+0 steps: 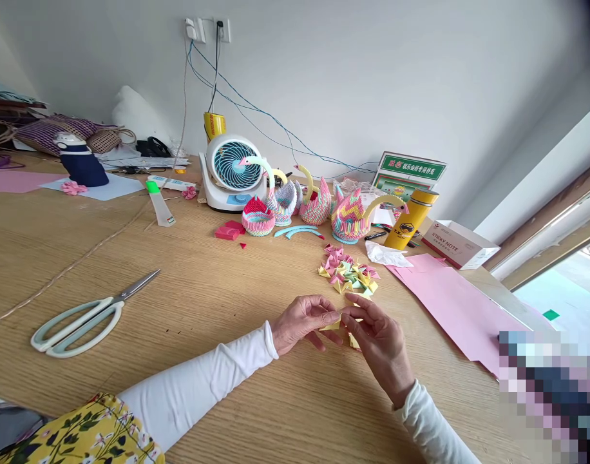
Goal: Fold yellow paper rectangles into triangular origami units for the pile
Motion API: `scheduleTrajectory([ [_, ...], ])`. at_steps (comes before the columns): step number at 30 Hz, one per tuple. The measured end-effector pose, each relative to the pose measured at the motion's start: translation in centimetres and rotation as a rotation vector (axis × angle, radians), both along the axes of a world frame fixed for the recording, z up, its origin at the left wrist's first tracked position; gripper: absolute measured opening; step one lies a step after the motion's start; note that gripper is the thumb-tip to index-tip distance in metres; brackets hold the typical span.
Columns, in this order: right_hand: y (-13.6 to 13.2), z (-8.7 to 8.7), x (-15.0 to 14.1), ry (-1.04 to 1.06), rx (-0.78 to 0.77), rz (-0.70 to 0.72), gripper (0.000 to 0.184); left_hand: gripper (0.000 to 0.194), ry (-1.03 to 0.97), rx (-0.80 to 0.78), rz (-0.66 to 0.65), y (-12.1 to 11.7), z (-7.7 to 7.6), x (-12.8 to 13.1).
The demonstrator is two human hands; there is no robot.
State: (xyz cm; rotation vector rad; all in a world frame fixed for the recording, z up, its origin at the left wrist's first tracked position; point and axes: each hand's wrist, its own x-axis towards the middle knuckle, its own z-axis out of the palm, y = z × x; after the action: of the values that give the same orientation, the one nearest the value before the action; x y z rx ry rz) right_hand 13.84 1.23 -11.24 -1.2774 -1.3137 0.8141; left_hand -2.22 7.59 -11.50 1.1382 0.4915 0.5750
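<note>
Both of my hands meet over the wooden table, pinching a small piece of yellow paper (330, 327). My left hand (304, 322) holds it between thumb and index finger, with its lower fingers bent beneath. Thumb and forefinger of my right hand (379, 341) close on the paper's right end; the exact fold is partly covered by the fingers. Under the right hand lie more yellow paper pieces (354, 341), mostly hidden. Just beyond my fingertips sits a loose pile of folded paper pieces (348, 270) in pink, yellow and green.
Scissors (89, 319) lie at left, beside a long cord. Behind stand several folded-paper swans (352, 216), a small fan (234, 171), a glue bottle (160, 203) and a yellow cylinder (411, 219). Pink paper sheets (449, 303) and a sticky-note box (459, 243) are at right.
</note>
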Motion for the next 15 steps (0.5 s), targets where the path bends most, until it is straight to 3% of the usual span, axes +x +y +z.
scheduleTrajectory([
  [15, 0.02, 0.17, -0.28, 0.085, -0.056, -0.048, 0.046, 0.036, 0.087, 0.170, 0.059, -0.09, 0.05, 0.19],
])
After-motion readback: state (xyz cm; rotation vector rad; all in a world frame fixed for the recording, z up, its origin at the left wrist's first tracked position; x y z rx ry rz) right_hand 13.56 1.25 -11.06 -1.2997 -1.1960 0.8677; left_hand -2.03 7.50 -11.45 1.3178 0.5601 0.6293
